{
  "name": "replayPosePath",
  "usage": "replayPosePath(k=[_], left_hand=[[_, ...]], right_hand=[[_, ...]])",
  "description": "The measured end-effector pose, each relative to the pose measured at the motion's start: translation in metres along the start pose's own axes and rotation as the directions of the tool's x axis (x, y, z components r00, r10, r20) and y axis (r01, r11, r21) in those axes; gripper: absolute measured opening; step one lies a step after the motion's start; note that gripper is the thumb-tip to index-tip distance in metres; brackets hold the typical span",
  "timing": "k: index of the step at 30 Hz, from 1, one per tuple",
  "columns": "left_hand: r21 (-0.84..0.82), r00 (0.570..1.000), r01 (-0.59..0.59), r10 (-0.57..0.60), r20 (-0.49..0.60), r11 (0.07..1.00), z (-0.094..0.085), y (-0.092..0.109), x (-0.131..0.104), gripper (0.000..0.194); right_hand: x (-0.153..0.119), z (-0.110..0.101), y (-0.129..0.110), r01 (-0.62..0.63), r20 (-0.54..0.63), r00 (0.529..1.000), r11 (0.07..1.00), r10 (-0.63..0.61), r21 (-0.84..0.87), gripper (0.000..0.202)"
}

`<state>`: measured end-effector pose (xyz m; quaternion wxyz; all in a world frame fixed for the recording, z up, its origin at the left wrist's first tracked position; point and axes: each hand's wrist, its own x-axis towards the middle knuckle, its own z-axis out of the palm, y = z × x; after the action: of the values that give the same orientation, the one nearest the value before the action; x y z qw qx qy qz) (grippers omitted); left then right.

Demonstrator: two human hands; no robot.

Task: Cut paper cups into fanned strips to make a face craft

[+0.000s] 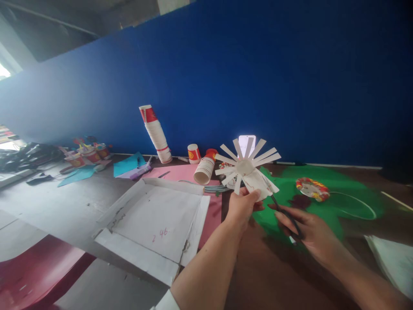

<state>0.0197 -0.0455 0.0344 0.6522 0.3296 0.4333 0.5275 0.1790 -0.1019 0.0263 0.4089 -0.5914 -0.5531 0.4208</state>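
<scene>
A paper cup cut into strips [245,167] fans out like a flower above the table, its round base in the middle. My left hand [242,207] pinches its uncut lower part between thumb and fingers. Black-handled scissors [292,220] are in my right hand [305,226], with the fingers wrapped round the handles. Their blades reach up to the right side of the uncut cup wall; whether they are closed on the paper I cannot tell. Behind the strips a lit phone [248,144] leans upright.
A tall cup stack [158,135] leans by the blue partition [258,77]. Nearby are a red-and-white cup [194,153] and a lying cup stack [204,170]. A white cardboard tray [148,219] lies left. On green paper [345,193] rests a red-and-yellow ring [312,189].
</scene>
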Motion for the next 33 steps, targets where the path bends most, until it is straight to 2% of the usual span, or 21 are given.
replayPosePath(k=[10, 14, 17, 20, 27, 33], left_hand=[[0.070, 0.991, -0.008, -0.001, 0.135, 0.997, -0.008, -0.003, 0.000, 0.030], [0.103, 0.997, -0.032, 0.024, 0.077, 0.994, -0.011, -0.008, 0.005, 0.037], [0.053, 0.997, -0.077, 0.075, 0.034, 0.996, -0.013, -0.012, 0.011, 0.041], [0.052, 0.991, -0.132, 0.131, 0.020, 0.990, -0.015, -0.012, 0.013, 0.036], [0.218, 0.975, -0.218, 0.219, 0.021, 0.951, -0.020, -0.001, 0.010, 0.017], [0.241, 0.967, -0.256, 0.252, 0.048, 0.936, -0.021, 0.005, 0.006, 0.014]], right_hand=[[0.001, -0.002, 0.004, -0.003, -0.004, 1.000, 0.999, 0.003, -0.052, 0.064], [0.001, -0.001, 0.005, -0.018, -0.002, 1.000, 0.999, 0.018, -0.050, 0.067], [0.001, -0.001, 0.003, -0.003, 0.010, 1.000, 0.999, 0.004, -0.044, 0.066], [0.000, -0.002, 0.000, 0.015, 0.024, 1.000, 0.999, -0.014, -0.051, 0.063], [0.001, -0.005, -0.003, 0.008, 0.084, 0.996, 0.999, -0.004, -0.048, 0.053], [-0.001, -0.003, -0.005, -0.034, 0.116, 0.993, 0.999, 0.032, 0.011, 0.054]])
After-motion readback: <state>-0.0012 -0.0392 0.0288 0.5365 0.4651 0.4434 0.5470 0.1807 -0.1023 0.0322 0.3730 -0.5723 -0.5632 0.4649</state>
